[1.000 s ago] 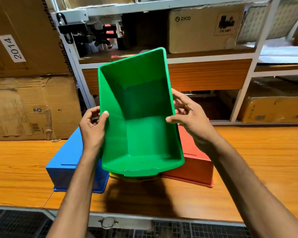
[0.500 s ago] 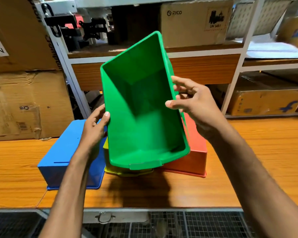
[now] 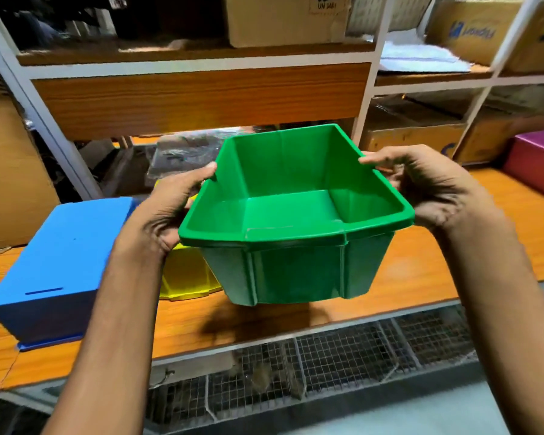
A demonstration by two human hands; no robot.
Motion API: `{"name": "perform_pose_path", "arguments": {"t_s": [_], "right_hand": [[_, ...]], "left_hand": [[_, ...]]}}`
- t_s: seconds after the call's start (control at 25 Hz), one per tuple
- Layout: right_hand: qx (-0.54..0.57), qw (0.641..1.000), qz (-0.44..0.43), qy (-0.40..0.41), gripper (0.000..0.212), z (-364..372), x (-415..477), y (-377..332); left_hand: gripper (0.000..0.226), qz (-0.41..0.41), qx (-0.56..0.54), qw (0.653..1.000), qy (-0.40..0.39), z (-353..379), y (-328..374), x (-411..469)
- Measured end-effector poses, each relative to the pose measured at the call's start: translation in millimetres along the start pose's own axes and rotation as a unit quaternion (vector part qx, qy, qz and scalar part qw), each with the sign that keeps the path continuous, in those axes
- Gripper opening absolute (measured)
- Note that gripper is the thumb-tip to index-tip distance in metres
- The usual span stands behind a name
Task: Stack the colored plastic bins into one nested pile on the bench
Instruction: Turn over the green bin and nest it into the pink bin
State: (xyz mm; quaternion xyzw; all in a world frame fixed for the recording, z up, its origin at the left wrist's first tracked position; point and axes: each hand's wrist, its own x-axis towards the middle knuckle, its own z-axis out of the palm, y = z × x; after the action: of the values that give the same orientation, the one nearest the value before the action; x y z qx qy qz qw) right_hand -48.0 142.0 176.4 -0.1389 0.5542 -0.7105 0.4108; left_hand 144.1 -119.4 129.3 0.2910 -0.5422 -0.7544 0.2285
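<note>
I hold a green bin (image 3: 292, 271) upright in the air above the wooden bench (image 3: 427, 268), its open top facing up. My left hand (image 3: 167, 208) grips its left rim and my right hand (image 3: 431, 186) grips its right rim. A yellow bin (image 3: 186, 274) sits on the bench behind and below the green one, mostly hidden by it and my left arm. A blue bin (image 3: 57, 265) lies upside down at the left. A purple-red bin (image 3: 537, 161) rests at the far right edge.
A metal shelving rack (image 3: 201, 98) with cardboard boxes (image 3: 283, 20) stands behind the bench. Large cardboard sheets (image 3: 10, 171) lean at the left. Wire mesh (image 3: 327, 365) runs below the bench's front edge.
The green bin has turned from tilted on end to level, open side up, and come lower and rightward. The view shifted right: the orange-red bin is out of sight and a purple-red one appears.
</note>
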Motion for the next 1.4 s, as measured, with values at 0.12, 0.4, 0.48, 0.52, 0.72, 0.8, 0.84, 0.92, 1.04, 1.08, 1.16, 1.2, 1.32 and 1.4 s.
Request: {"name": "perform_pose_path", "arguments": {"t_s": [0.12,0.4,0.48,0.52,0.72,0.8,0.84,0.92,1.04,1.08,1.16,1.2,1.32,1.4], "right_hand": [[0.026,0.999,0.000,0.041,0.077,-48.3,-20.3,1.1],[-0.028,0.988,-0.086,0.127,0.055,-159.5,-115.8,30.3],[-0.088,0.970,-0.122,0.194,0.060,-194.7,-148.9,47.8],[-0.122,0.957,-0.131,0.230,0.061,-216.2,-169.7,57.7],[-0.196,0.919,-0.134,0.315,0.059,-295.3,-262.8,103.7],[-0.171,0.911,-0.117,0.356,0.055,-326.3,-291.3,116.5],[-0.147,0.908,-0.105,0.377,0.053,-339.7,-305.1,120.9],[-0.078,0.902,-0.081,0.416,0.052,-368.4,-327.6,127.4],[0.014,0.895,-0.047,0.443,0.049,-404.0,-354.0,131.5],[0.040,0.895,-0.032,0.443,0.051,-414.3,-360.9,131.3],[0.096,0.891,0.005,0.444,0.047,-437.4,-375.1,132.0],[0.113,0.888,0.019,0.446,0.032,-447.7,-380.7,131.8],[0.139,0.865,0.044,0.480,0.027,-479.1,-392.2,135.5],[0.172,0.848,0.041,0.499,0.028,-497.2,-393.5,140.7]], "left_hand": [[0.029,-0.017,0.019,0.998,-0.056,37.2,-14.6,-5.3],[0.069,0.000,0.094,0.980,-0.174,150.2,-78.5,-37.3],[0.058,0.016,0.110,0.977,-0.182,188.0,-108.8,-57.1],[0.051,0.022,0.122,0.975,-0.186,209.6,-126.8,-70.6],[0.057,0.039,0.186,0.958,-0.217,293.9,-207.7,-118.5],[0.056,0.020,0.195,0.952,-0.237,328.5,-231.2,-133.7],[0.055,0.007,0.200,0.949,-0.245,346.4,-240.5,-141.6],[0.050,-0.025,0.201,0.940,-0.274,382.5,-255.4,-152.8],[0.041,-0.102,0.186,0.919,-0.332,433.0,-274.2,-153.0],[0.043,-0.135,0.182,0.910,-0.348,448.6,-281.7,-147.9],[0.037,-0.187,0.196,0.883,-0.384,483.3,-298.9,-137.1],[0.034,-0.207,0.207,0.866,-0.405,500.4,-307.8,-132.3],[0.036,-0.246,0.223,0.836,-0.437,550.0,-333.9,-122.8],[0.038,-0.247,0.212,0.830,-0.453,576.0,-351.7,-117.5]]}}
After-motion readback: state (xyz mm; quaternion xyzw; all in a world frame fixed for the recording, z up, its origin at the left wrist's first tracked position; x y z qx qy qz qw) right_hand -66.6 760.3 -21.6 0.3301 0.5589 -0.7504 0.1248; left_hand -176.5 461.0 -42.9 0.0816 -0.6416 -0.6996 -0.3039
